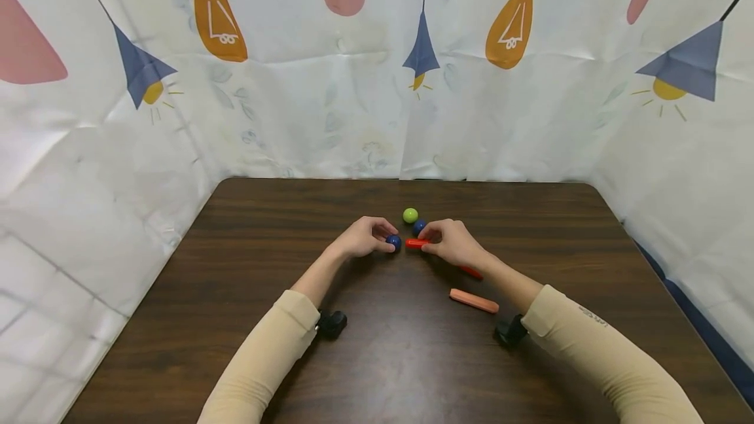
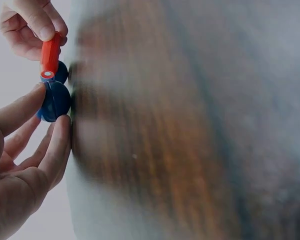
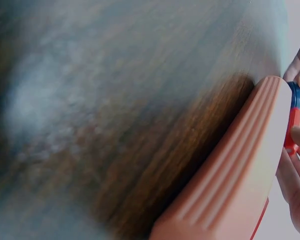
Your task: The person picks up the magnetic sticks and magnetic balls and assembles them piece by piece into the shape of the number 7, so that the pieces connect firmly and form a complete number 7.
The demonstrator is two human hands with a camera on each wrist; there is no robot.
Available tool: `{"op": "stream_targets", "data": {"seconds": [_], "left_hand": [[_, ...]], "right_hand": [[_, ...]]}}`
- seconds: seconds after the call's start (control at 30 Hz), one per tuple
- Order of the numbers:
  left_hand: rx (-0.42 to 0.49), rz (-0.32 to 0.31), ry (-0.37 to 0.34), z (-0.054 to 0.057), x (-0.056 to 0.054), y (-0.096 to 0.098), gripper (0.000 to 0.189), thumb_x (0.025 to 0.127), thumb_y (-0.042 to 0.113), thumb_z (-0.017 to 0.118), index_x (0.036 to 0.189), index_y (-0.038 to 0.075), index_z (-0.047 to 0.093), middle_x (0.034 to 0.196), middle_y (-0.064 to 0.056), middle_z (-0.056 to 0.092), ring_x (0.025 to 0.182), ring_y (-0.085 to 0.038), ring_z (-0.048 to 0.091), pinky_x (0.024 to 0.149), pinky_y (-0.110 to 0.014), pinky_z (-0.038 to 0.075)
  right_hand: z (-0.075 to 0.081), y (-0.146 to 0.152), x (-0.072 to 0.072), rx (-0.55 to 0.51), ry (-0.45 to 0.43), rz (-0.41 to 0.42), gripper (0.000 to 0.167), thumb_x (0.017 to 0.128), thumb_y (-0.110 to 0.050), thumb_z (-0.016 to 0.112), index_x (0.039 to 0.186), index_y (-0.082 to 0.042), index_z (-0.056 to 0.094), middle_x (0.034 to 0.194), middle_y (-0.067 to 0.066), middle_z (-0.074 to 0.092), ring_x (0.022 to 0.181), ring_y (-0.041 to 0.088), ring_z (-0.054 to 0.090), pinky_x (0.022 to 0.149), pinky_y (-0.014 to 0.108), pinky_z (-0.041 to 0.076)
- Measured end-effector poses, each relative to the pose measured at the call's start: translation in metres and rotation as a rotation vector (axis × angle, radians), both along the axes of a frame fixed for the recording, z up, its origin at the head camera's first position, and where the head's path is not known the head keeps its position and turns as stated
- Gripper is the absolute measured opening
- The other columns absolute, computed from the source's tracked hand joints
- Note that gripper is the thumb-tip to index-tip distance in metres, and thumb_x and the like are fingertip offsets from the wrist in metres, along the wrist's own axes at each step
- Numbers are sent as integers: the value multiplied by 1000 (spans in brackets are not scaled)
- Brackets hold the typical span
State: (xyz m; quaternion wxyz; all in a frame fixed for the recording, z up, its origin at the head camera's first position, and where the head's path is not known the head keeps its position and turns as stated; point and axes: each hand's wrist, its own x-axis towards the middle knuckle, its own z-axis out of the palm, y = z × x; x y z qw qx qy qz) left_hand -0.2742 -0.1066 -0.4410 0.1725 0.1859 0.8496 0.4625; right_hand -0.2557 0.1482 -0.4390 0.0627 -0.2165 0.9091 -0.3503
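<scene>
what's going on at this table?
A person is working two-handed: the left hand pinches a blue ball, and the right hand holds a red stick with one end toward it. The head view shows a slight gap between them. Just beyond are a green ball and a second blue ball. A salmon stick lies nearer the person; another red stick is partly hidden by the right arm.

White cloth [image 1: 283, 116] with printed lamps; brown table [image 1: 265, 214]
</scene>
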Motion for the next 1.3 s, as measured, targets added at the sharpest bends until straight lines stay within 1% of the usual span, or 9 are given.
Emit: {"op": "stream_targets", "data": {"seconds": [0.37, 0.63, 0.77, 0.93, 1.1, 1.3], "left_hand": [[9, 3, -39, 5, 1, 1, 28, 90, 7, 79, 117, 6, 71, 113, -8, 69, 103, -24, 65, 93, -39, 52], [11, 7, -44, 4, 1, 1, 28, 90, 7, 80, 117, 5, 71, 112, -7, 68, 101, -23, 66, 91, -37, 53], [15, 12, -49, 4, 1, 2, 30, 89, 7, 81, 117, 5, 71, 111, -8, 68, 99, -22, 65, 90, -37, 53], [10, 21, -29, 3, 2, 3, 32, 88, 7, 82, 117, 4, 72, 111, -7, 68, 98, -22, 65, 88, -36, 53], [0, 38, -18, 1, 2, 4, 29, 87, 7, 83, 115, 6, 73, 110, -6, 69, 97, -21, 66, 86, -36, 53], [-2, 47, -12, 0, -1, 3, 29, 86, 6, 83, 114, 6, 74, 109, -5, 69, 97, -21, 67, 85, -35, 54]], "right_hand": [[2, -6, -2, 3, 12, 12, 13, 91, -10, 79, 104, -6, 76, 96, 1, 73, 89, 17, 67, 82, 38, 54], [-1, -7, -4, 9, 12, 16, 13, 91, -11, 79, 103, -8, 76, 96, 0, 73, 91, 17, 68, 85, 40, 55], [-1, -6, -3, 1, 14, 8, 12, 91, -12, 80, 102, -8, 76, 95, 0, 73, 89, 17, 68, 83, 39, 55], [0, -5, -3, -18, 17, 0, 11, 91, -11, 79, 100, -7, 76, 93, 0, 73, 86, 15, 68, 81, 38, 55], [3, -3, -2, -41, -4, -13, 11, 91, -9, 79, 101, -6, 76, 93, 1, 73, 87, 16, 68, 80, 38, 55], [4, 4, -7, -97, -39, -47, 14, 91, -8, 79, 103, -4, 76, 94, 2, 72, 89, 18, 67, 82, 39, 55]]}}
